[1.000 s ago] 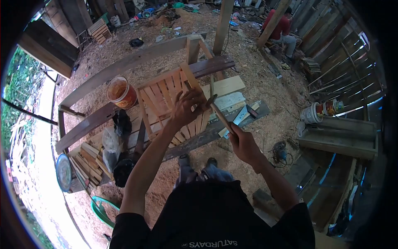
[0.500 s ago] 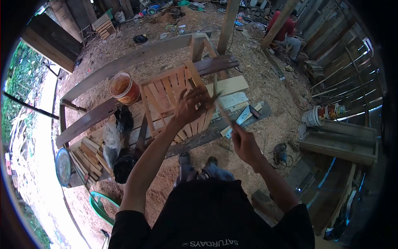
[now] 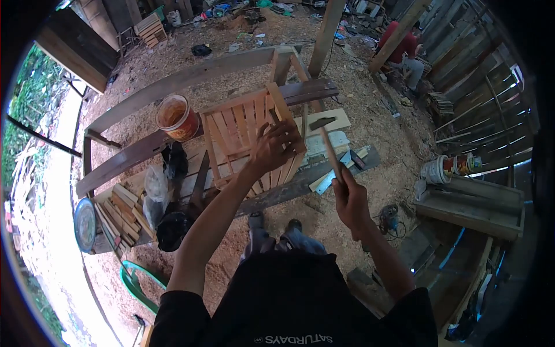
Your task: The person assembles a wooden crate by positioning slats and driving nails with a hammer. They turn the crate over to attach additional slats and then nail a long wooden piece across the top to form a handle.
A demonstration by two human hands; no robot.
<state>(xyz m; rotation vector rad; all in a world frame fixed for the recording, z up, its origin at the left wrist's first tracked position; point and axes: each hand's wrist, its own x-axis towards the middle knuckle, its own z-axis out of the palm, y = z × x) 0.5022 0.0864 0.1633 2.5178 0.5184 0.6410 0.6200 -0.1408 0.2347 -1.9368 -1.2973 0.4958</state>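
Right fingers wrap one hammer; left fingers, half-curled (grip unclear), overlie one frame.

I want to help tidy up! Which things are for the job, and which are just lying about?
Seem part of the job:
Hammer, in the right hand
Slatted wooden frame, under the left hand

Probably just lying about:
Red bucket
Clear plastic bag
Power tool on the ground

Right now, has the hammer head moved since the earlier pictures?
Yes. Against the slatted wooden frame, the hammer head has moved right, from beside its edge to over the pale board.
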